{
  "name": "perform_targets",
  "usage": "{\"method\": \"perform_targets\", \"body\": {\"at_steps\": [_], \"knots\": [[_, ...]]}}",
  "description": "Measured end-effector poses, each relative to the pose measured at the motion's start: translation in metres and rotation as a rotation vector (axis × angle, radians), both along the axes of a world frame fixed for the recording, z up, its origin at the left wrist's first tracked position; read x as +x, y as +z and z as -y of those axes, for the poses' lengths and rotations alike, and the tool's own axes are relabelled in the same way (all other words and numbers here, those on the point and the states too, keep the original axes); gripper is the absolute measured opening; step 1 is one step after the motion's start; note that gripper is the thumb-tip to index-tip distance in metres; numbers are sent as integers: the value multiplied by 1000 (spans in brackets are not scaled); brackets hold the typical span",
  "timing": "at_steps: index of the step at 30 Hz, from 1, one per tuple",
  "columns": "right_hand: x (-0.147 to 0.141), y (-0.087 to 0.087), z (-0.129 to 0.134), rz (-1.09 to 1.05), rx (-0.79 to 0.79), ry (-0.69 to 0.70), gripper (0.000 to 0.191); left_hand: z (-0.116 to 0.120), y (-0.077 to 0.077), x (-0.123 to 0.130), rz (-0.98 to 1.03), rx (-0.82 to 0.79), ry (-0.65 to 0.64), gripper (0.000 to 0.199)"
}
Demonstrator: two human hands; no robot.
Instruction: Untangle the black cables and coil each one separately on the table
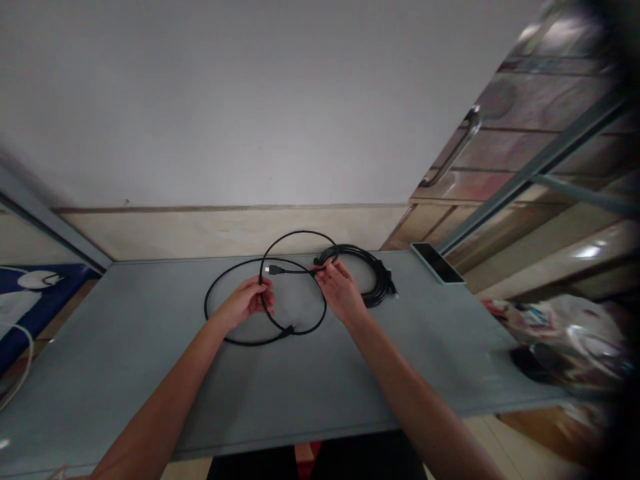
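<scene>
Between my two hands a black cable (300, 232) bends into a raised loop, and more of it lies in a wide ring on the tabletop. My left hand (249, 300) pinches the left side of the loop. Near the cable's connector end, my right hand (341, 285) grips it with thumb and fingers. The plug (273, 270) has a pale metal tip and points left, toward my left hand. Another connector (287, 331) rests on the table at the ring's near side. Just right of my right hand lies a coiled black cable (383, 283).
The grey tabletop (125, 373) runs up to a white wall (240, 107). A phone (438, 263) lies at its back right. Plastic bags and clutter (575, 333) crowd the right end. Metal frame posts (530, 167) rise at both sides. A blue item (45, 300) sits at left.
</scene>
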State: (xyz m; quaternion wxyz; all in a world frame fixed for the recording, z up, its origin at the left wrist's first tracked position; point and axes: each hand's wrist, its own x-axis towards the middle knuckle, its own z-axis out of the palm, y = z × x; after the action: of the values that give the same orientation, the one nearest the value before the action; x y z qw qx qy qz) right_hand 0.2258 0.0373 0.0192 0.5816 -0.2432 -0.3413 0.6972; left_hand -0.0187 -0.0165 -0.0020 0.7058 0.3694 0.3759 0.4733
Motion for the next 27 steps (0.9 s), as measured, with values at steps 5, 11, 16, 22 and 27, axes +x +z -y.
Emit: {"method": "perform_targets", "body": {"at_steps": [5,11,16,22,27], "knots": [[-25,-18,21,142,107,168,12,4,3,12,104,68,-30,37],[-28,-17,28,325,271,347,9,-1,-2,17,142,46,106,28],[-20,-11,22,134,107,360,21,-3,5,8,234,58,128,23],[-16,-12,18,98,-33,376,14,-1,12,-13,169,-13,58,25],[-14,-6,16,137,-62,323,17,1,9,-19,-13,-91,-64,25]]}}
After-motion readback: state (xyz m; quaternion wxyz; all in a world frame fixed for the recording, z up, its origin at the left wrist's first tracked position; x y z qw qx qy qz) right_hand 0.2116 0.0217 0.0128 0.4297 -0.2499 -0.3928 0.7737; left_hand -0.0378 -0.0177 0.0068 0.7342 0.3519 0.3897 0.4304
